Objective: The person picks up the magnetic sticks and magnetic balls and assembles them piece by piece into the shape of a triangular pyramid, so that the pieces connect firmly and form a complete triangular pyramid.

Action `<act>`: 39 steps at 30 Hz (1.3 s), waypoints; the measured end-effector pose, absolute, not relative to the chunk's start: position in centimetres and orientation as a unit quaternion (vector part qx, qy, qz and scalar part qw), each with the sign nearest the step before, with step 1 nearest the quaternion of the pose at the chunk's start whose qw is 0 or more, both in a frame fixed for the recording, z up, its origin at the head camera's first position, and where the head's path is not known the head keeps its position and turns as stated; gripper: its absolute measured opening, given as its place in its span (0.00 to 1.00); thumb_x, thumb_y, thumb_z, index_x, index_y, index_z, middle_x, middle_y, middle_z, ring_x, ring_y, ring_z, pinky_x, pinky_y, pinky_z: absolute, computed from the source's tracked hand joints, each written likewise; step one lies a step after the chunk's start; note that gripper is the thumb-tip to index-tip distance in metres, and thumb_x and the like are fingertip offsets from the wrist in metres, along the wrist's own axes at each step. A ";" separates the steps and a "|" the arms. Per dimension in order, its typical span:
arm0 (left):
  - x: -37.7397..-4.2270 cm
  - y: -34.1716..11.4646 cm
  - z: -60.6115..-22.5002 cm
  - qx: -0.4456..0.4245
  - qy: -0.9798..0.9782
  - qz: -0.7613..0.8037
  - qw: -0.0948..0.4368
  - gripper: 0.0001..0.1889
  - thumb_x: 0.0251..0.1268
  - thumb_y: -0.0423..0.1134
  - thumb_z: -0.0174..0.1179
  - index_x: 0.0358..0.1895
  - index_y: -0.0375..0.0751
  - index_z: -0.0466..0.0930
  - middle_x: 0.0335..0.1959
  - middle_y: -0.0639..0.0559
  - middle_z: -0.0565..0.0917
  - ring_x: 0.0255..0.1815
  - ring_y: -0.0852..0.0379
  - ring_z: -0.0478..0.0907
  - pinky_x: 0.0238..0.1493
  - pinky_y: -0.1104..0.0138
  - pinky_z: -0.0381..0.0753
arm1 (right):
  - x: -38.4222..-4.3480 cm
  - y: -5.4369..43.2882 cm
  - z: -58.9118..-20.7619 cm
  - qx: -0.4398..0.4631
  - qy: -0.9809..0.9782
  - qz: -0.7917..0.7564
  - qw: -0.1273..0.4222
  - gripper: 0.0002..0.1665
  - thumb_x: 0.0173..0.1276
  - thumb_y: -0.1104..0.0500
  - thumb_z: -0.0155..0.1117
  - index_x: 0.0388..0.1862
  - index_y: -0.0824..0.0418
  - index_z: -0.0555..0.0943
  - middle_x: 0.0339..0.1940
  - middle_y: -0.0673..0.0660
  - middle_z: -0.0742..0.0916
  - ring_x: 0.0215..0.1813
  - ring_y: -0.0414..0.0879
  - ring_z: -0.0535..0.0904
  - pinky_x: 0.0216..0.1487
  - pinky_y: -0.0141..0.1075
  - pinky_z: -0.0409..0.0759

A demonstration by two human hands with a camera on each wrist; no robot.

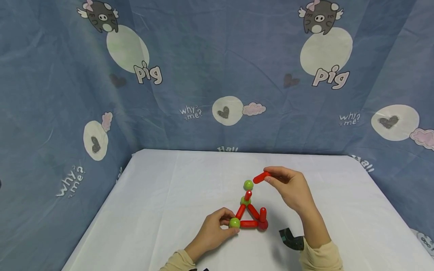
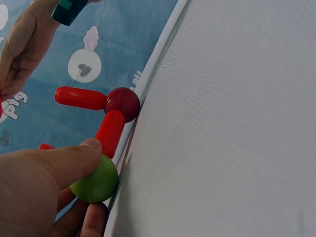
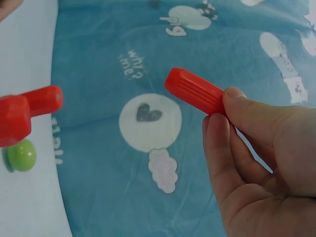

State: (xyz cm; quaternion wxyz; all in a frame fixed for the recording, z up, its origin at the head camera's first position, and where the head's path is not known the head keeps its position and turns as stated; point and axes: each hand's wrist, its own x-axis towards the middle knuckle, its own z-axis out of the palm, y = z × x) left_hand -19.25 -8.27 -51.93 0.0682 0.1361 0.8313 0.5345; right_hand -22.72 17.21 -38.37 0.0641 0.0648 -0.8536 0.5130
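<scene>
A triangle of red rods lies on the table, with a green ball at its left corner, another green ball at the back and a dark red ball at the right. My left hand grips the left green ball between thumb and fingers. One red rod stands up from the dark red ball, and a second upright rod rises from the back ball. Raised at the back right, my right hand pinches a loose red rod by one end, its other end pointing left.
Just behind the triangle sits a single green ball, close to the tip of the held rod. The white table reaches back to a blue printed cloth. A dark strap piece shows at the right wrist.
</scene>
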 end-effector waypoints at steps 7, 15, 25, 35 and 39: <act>-19.2 -8.3 -51.8 0.137 0.830 0.536 0.068 0.17 0.56 0.40 0.77 0.47 0.47 0.82 0.45 0.54 0.85 0.43 0.67 0.82 0.47 0.74 0.83 | -22.0 16.8 -38.0 0.106 -0.850 0.511 0.066 0.15 0.69 0.59 0.72 0.54 0.56 0.88 0.48 0.56 0.91 0.45 0.36 0.87 0.46 0.27 0.84; -19.2 -8.3 -51.8 0.137 0.834 0.530 0.064 0.17 0.56 0.40 0.77 0.47 0.48 0.81 0.45 0.55 0.85 0.43 0.67 0.82 0.47 0.74 0.84 | -21.5 16.1 -37.6 0.151 -0.845 0.509 0.064 0.15 0.67 0.63 0.72 0.52 0.58 0.88 0.48 0.55 0.91 0.44 0.40 0.88 0.47 0.27 0.85; -19.2 -8.3 -51.9 0.140 0.831 0.535 0.063 0.18 0.56 0.41 0.77 0.47 0.47 0.81 0.45 0.54 0.85 0.44 0.66 0.83 0.48 0.74 0.83 | -21.0 15.3 -37.8 0.224 -0.852 0.470 0.055 0.15 0.64 0.63 0.74 0.49 0.54 0.89 0.47 0.48 0.91 0.48 0.41 0.88 0.54 0.31 0.86; -19.2 -8.3 -52.0 0.143 0.827 0.540 0.063 0.18 0.56 0.42 0.77 0.47 0.47 0.81 0.45 0.54 0.85 0.44 0.66 0.83 0.48 0.74 0.83 | -20.8 14.4 -38.2 0.268 -0.861 0.432 0.018 0.14 0.64 0.63 0.74 0.47 0.52 0.89 0.47 0.50 0.91 0.49 0.42 0.88 0.53 0.40 0.87; -19.2 -8.3 -52.0 0.143 0.827 0.540 0.063 0.18 0.56 0.42 0.77 0.47 0.47 0.81 0.45 0.54 0.85 0.44 0.66 0.83 0.48 0.74 0.84 | -21.0 14.3 -38.6 0.266 -0.866 0.423 0.011 0.12 0.64 0.63 0.74 0.47 0.52 0.89 0.45 0.48 0.91 0.46 0.41 0.88 0.52 0.38 0.88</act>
